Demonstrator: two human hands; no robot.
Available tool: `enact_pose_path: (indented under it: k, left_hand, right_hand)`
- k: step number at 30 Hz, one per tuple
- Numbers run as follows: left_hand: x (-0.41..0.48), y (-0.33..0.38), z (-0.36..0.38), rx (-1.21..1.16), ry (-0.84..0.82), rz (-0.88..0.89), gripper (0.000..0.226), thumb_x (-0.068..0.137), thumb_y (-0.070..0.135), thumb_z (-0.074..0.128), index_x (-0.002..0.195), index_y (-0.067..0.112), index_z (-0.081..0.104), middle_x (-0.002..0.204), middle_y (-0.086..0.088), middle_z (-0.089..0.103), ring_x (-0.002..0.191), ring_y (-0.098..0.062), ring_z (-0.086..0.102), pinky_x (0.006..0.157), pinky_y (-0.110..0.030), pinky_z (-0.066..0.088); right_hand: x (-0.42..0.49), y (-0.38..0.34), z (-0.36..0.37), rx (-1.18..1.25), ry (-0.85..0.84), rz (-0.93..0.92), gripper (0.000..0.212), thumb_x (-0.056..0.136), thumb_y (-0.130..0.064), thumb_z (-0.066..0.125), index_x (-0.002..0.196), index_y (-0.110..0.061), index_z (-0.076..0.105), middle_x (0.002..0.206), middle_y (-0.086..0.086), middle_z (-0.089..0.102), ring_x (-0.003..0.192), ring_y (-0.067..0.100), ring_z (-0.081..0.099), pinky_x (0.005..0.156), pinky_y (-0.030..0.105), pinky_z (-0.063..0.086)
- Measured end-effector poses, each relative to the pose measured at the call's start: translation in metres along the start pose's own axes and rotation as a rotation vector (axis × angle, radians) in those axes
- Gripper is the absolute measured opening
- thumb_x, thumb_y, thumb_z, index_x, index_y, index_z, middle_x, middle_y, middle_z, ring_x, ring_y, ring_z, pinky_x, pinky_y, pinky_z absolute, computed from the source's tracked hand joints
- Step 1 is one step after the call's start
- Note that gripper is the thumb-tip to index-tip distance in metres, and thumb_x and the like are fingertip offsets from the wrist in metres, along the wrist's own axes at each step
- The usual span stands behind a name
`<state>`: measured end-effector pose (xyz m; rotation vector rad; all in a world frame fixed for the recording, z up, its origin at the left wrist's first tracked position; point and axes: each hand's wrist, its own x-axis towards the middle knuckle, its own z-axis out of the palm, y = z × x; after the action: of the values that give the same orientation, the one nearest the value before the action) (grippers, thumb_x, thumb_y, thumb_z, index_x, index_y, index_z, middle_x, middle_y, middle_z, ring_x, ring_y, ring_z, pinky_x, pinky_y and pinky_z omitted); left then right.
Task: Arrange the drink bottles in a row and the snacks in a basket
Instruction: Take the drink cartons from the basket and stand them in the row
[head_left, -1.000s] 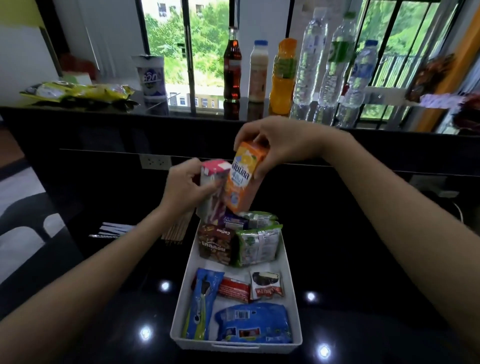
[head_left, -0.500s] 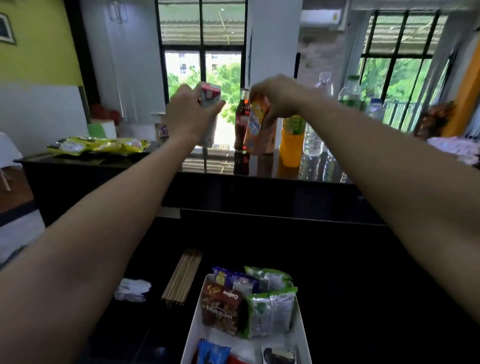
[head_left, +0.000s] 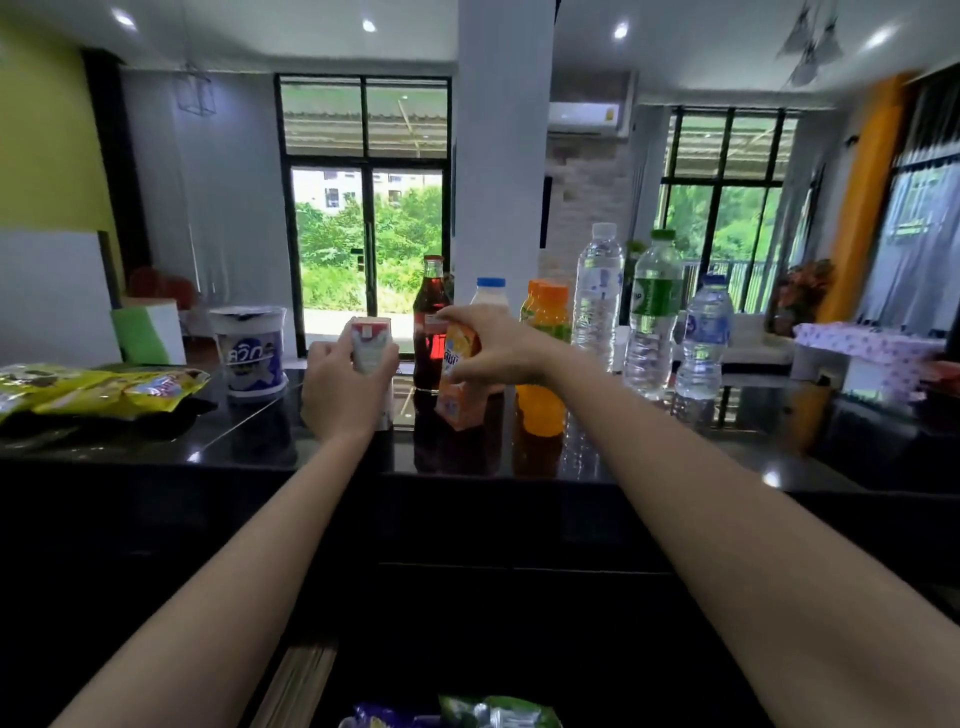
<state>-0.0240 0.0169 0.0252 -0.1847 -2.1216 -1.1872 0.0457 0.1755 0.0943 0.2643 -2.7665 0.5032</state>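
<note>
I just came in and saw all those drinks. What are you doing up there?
A person is lining up drinks on the black counter. The left hand holds a pink-topped drink carton, the right hand an orange juice carton, both beside the cola bottle at the end of the row.

A white pillar (head_left: 503, 156) rises at the centre of the room, beyond a glossy black bench (head_left: 727, 441). Left of it, a tall black-framed glass door (head_left: 366, 249) shows green foliage outside. The far-left wall (head_left: 41, 130) is yellow-green above white. An air conditioner (head_left: 584, 118) hangs right of the pillar, beside more dark-framed windows (head_left: 722, 208) and an orange curtain (head_left: 862, 197). Recessed ceiling lights (head_left: 369, 25) glow overhead.
</note>
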Motion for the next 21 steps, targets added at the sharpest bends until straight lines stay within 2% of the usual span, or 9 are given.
enact_pose_path:
  k: [3, 5, 7, 10, 13, 14, 17, 19, 21]
  left_hand:
    - [0.009, -0.011, 0.014, -0.087, -0.074, -0.037, 0.061, 0.084, 0.056, 0.057, 0.129, 0.015, 0.056, 0.119, -0.012, 0.055, 0.098, -0.025, 0.055, 0.074, -0.031, 0.043]
    - [0.014, -0.016, 0.019, -0.324, -0.269, -0.108, 0.064, 0.084, 0.054, 0.057, 0.134, 0.014, 0.049, 0.115, -0.011, 0.060, 0.092, -0.023, 0.059, 0.069, -0.028, 0.045]
    - [0.013, -0.017, 0.016, -0.504, -0.524, -0.167, 0.056, 0.090, 0.035, 0.059, 0.138, 0.015, 0.037, 0.115, -0.011, 0.059, 0.086, -0.019, 0.059, 0.066, -0.027, 0.045]
    - [0.021, -0.027, -0.001, -0.447, -0.878, -0.107, 0.071, 0.084, 0.016, 0.067, 0.138, 0.028, 0.022, 0.115, -0.008, 0.056, 0.097, -0.021, 0.060, 0.080, -0.031, 0.049]
    - [0.037, -0.040, -0.020, -0.320, -1.041, -0.046, 0.089, 0.051, 0.043, 0.088, 0.124, 0.028, 0.040, 0.111, 0.000, 0.060, 0.102, -0.017, 0.061, 0.080, -0.026, 0.050]
    - [0.040, -0.044, -0.022, -0.283, -1.029, -0.027, 0.082, 0.046, 0.047, 0.088, 0.115, 0.030, 0.047, 0.110, 0.000, 0.061, 0.102, -0.016, 0.062, 0.082, -0.027, 0.051]
    - [0.038, -0.055, -0.012, -0.197, -0.791, 0.055, 0.043, 0.070, 0.026, 0.082, 0.102, 0.024, 0.053, 0.100, -0.001, 0.064, 0.095, -0.019, 0.062, 0.090, -0.036, 0.051]
    - [0.041, -0.063, -0.002, -0.143, -0.614, 0.049, 0.041, 0.070, 0.025, 0.082, 0.098, 0.021, 0.053, 0.091, 0.000, 0.063, 0.088, -0.022, 0.061, 0.085, -0.038, 0.050]
    - [0.045, -0.067, 0.003, -0.111, -0.530, -0.010, 0.042, 0.068, 0.027, 0.083, 0.097, 0.022, 0.053, 0.094, -0.003, 0.065, 0.090, -0.023, 0.061, 0.084, -0.039, 0.050]
  right_hand:
    - [-0.001, 0.006, 0.028, 0.164, 0.223, -0.001, 0.071, 0.078, -0.032, 0.075, 0.139, -0.026, 0.040, 0.141, 0.006, 0.034, 0.126, 0.024, 0.041, 0.106, 0.044, 0.042]
    - [0.000, 0.008, 0.047, 0.233, 0.390, 0.022, 0.065, 0.079, -0.024, 0.075, 0.134, -0.027, 0.042, 0.137, 0.005, 0.036, 0.120, 0.025, 0.047, 0.099, 0.042, 0.049]
    - [0.000, 0.007, 0.064, 0.364, 0.488, 0.091, 0.065, 0.079, -0.023, 0.075, 0.132, -0.030, 0.038, 0.133, 0.003, 0.045, 0.115, 0.021, 0.054, 0.093, 0.039, 0.052]
    - [0.001, 0.007, 0.077, 0.596, 0.544, 0.228, 0.065, 0.080, -0.028, 0.074, 0.131, -0.028, 0.033, 0.123, -0.001, 0.058, 0.105, 0.014, 0.058, 0.087, 0.030, 0.050]
    - [0.001, 0.006, 0.079, 0.657, 0.462, 0.278, 0.055, 0.083, -0.030, 0.072, 0.128, -0.020, 0.040, 0.121, -0.001, 0.061, 0.101, 0.010, 0.056, 0.088, 0.028, 0.048]
    - [-0.001, 0.005, 0.079, 0.656, 0.408, 0.281, 0.050, 0.085, -0.028, 0.070, 0.126, -0.018, 0.044, 0.121, -0.001, 0.061, 0.100, 0.009, 0.056, 0.086, 0.026, 0.047]
    - [-0.001, 0.004, 0.080, 0.692, 0.304, 0.281, 0.043, 0.086, -0.023, 0.068, 0.124, -0.016, 0.051, 0.123, 0.001, 0.062, 0.107, 0.013, 0.058, 0.084, 0.024, 0.045]
    - [-0.001, 0.001, 0.079, 0.710, 0.265, 0.283, 0.040, 0.088, -0.024, 0.067, 0.125, -0.016, 0.053, 0.124, 0.001, 0.063, 0.108, 0.013, 0.059, 0.085, 0.024, 0.046]
    - [0.000, -0.003, 0.080, 0.709, 0.226, 0.308, 0.040, 0.089, -0.026, 0.065, 0.125, -0.016, 0.053, 0.125, 0.002, 0.063, 0.110, 0.015, 0.060, 0.086, 0.026, 0.046]
